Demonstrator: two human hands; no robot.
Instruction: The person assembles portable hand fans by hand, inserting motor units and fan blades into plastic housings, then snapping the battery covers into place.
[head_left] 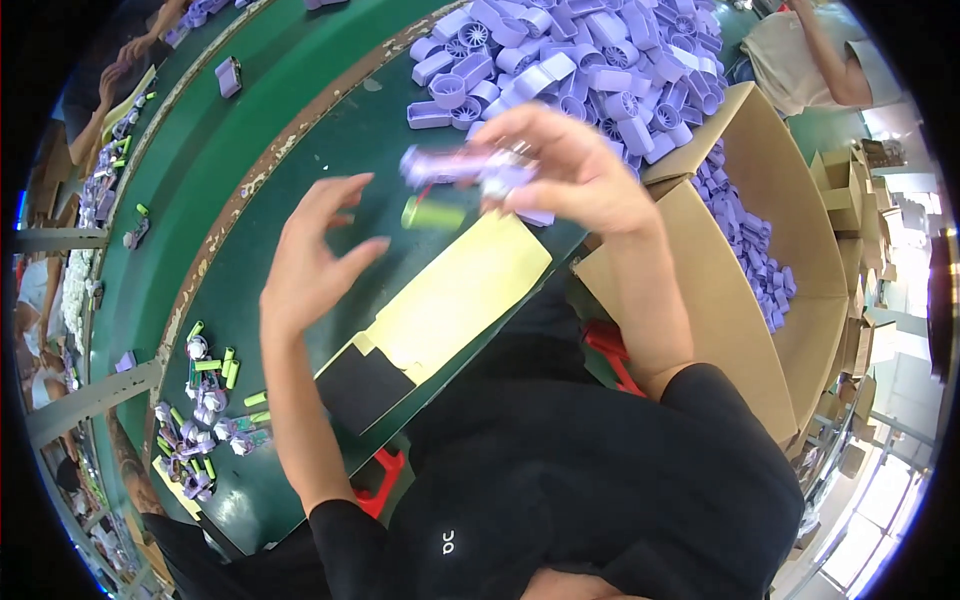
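My right hand (585,175) is closed round a purple plastic housing (430,166) with small white and metallic parts on it, blurred by motion. From it a green cylindrical battery (433,214) hangs by a red wire, above the dark green table. To the left, my left hand (312,245) is held in the air, fingers apart and curved toward the housing, holding nothing. Below both hands lies a yellow sheet (455,305), with a black pad (365,388) at its near left end.
A heap of purple shells (590,60) covers the table's far right. An open cardboard box (720,320) holding more shells stands at the right. Several wired assemblies (205,410) with green batteries lie left. A green conveyor (200,150) curves past the table; co-workers sit beyond it.
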